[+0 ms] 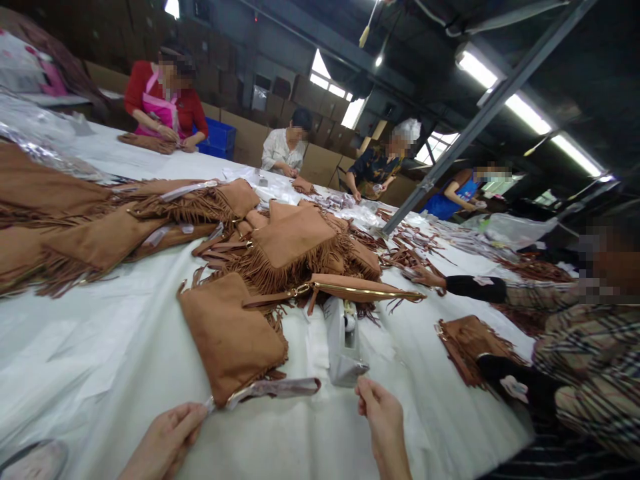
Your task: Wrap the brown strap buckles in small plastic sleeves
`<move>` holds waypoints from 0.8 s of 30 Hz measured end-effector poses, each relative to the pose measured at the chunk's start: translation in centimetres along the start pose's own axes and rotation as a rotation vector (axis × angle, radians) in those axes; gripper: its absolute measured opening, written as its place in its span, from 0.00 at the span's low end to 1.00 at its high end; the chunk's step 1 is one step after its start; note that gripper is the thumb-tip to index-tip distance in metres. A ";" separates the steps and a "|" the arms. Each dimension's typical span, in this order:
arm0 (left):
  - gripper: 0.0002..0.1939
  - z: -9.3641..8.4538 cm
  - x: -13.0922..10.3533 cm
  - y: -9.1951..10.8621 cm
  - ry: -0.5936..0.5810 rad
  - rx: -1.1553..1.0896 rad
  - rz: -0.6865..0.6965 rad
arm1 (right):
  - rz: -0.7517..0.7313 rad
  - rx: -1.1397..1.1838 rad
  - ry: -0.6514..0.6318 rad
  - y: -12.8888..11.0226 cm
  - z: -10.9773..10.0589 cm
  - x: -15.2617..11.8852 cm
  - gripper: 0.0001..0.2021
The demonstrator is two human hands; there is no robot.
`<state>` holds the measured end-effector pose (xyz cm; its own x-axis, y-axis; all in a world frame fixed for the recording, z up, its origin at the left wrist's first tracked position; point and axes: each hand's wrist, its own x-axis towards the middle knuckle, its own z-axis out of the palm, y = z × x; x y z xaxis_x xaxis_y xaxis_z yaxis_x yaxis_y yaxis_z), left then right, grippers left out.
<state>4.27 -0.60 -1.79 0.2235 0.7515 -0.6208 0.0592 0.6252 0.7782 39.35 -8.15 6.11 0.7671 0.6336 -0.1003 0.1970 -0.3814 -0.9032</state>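
Observation:
A brown fringed pouch (227, 330) lies flat on the white-covered table, its strap (280, 389) wrapped in clear plastic and stretched to the right from its lower corner. At that corner my left hand (175, 433) pinches a small clear wrapping on the pouch's end. My right hand (377, 407) is closed at the front edge of a grey tape dispenser (345, 347); anything between its fingertips is too small to make out. Behind the dispenser lies another pouch with a gold zipper (360, 288).
A pile of fringed pouches (295, 237) fills the middle, with more pouches (95, 233) at left. A person in a plaid sleeve (595, 353) works close on the right, near a pouch (473, 343). Several people stand across the table. A metal pole (480, 110) rises from the table.

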 end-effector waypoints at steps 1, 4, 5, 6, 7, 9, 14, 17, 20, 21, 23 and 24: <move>0.30 -0.1 -0.1 0.1 -0.011 -0.005 -0.005 | -0.003 -0.041 0.011 0.7 0.1 0.0 0.21; 0.29 -0.1 -0.6 0.9 -0.049 0.012 -0.019 | 0.044 -0.134 0.007 2.5 0.4 -0.7 0.22; 0.29 -0.1 -0.9 1.2 -0.055 0.032 -0.010 | 0.058 -0.129 -0.025 2.8 0.8 -1.2 0.22; 0.28 -0.1 -1.1 1.5 -0.052 0.063 0.013 | 0.063 -0.110 -0.074 2.9 1.5 -1.9 0.21; 0.28 -0.1 -1.3 1.7 -0.034 0.101 0.051 | 0.056 -0.086 -0.139 2.6 2.3 -2.8 0.21; 0.25 0.0 -1.5 2.1 0.045 0.195 0.184 | 0.025 -0.045 -0.322 1.3 4.7 -4.8 0.20; 0.17 0.1 -2.0 2.0 0.184 0.425 0.395 | -0.127 -0.014 -0.858 -4.5 12.1 -9.4 0.15; 0.13 0.2 -2.3 1.7 0.193 0.476 0.471 | -0.258 -0.077 -0.962 -6.4 15.6 -10.4 0.13; 0.12 0.2 -2.4 1.5 0.192 0.506 0.502 | -0.311 -0.194 -0.979 -6.7 17.7 -10.3 0.14; 0.12 0.2 -2.3 1.5 0.191 0.510 0.506 | -0.321 -0.229 -0.972 -6.7 18.2 -10.3 0.14; 0.12 0.2 -2.3 1.4 0.183 0.505 0.508 | -0.341 -0.291 -0.945 -6.5 18.7 -10.3 0.15; 0.12 0.2 -2.4 1.4 0.179 0.501 0.508 | -0.350 -0.317 -0.927 -6.5 18.9 -10.3 0.16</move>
<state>4.04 -1.51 0.81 0.1817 0.9726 -0.1448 0.4377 0.0519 0.8976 18.61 0.53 5.13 -0.1082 0.9605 -0.2563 0.5727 -0.1505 -0.8058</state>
